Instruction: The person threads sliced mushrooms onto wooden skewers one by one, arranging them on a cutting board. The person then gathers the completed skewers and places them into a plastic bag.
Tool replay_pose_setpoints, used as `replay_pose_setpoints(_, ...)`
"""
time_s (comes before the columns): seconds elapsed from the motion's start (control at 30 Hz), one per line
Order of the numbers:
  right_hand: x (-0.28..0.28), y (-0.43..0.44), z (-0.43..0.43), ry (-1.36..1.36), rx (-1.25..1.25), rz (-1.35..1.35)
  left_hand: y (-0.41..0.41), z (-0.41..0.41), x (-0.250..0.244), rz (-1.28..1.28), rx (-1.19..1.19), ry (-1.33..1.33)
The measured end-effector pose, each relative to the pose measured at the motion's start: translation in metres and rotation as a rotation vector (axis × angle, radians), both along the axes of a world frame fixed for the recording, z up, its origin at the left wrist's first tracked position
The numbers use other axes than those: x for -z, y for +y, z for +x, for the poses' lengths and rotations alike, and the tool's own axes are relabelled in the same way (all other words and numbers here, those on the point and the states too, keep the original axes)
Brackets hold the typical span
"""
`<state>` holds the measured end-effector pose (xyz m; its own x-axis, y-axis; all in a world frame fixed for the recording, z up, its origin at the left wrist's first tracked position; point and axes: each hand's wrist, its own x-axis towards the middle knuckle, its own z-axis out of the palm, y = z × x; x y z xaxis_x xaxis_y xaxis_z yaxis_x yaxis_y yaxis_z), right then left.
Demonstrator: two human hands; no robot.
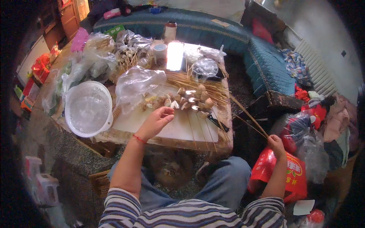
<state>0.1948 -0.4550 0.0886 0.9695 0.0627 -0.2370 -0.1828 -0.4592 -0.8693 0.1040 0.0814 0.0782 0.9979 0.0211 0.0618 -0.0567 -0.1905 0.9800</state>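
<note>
My left hand (165,115) hovers over a white cutting board (137,122), its fingers loosely curled beside a pile of cut mushrooms (185,99); whether it holds a piece cannot be told. My right hand (275,141), off the table's right side, grips a few thin wooden skewers (251,114) by their near ends. Some mushrooms are on skewers (192,129) that point towards me over the board's near edge. A knife with a black handle (219,124) lies at the board's right. Behind the mushrooms, many loose skewers (211,89) are spread out.
A white plastic colander (109,124) stands at the table's left. Clear plastic bags (137,82), a bright phone or tablet (175,57), a jar (160,52) and a flask (170,31) are farther back. A red bag (293,176) lies under my right forearm; a blue sofa (268,65) is behind.
</note>
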Motion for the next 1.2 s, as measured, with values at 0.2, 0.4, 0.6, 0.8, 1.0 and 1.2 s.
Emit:
replay_pose_setpoints(0.2,-0.036,0.067,-0.053,-0.111,0.025,0.265,-0.024,-0.015,-0.005,-0.191,0.172,0.001)
replay_pose_setpoints(0.4,0.000,0.224,-0.095,0.048,-0.574,0.137,-0.022,-0.027,-0.021,-0.761,0.067,-0.091)
replay_pose_setpoints(0.6,0.013,0.303,-0.105,0.171,-1.159,0.312,0.002,-0.027,-0.010,-0.803,0.069,-0.009)
replay_pose_setpoints(0.8,0.002,0.356,-0.084,0.381,-0.799,0.507,-0.016,-0.013,0.000,-0.594,0.019,0.130)
replay_pose_setpoints(1.0,0.003,0.339,-0.049,0.235,-0.330,0.641,-0.002,0.026,0.016,-0.408,-0.237,0.005)
replay_pose_setpoints(1.2,0.004,0.325,-0.033,0.158,-0.216,0.677,-0.037,0.066,0.030,0.958,-0.198,-0.450)
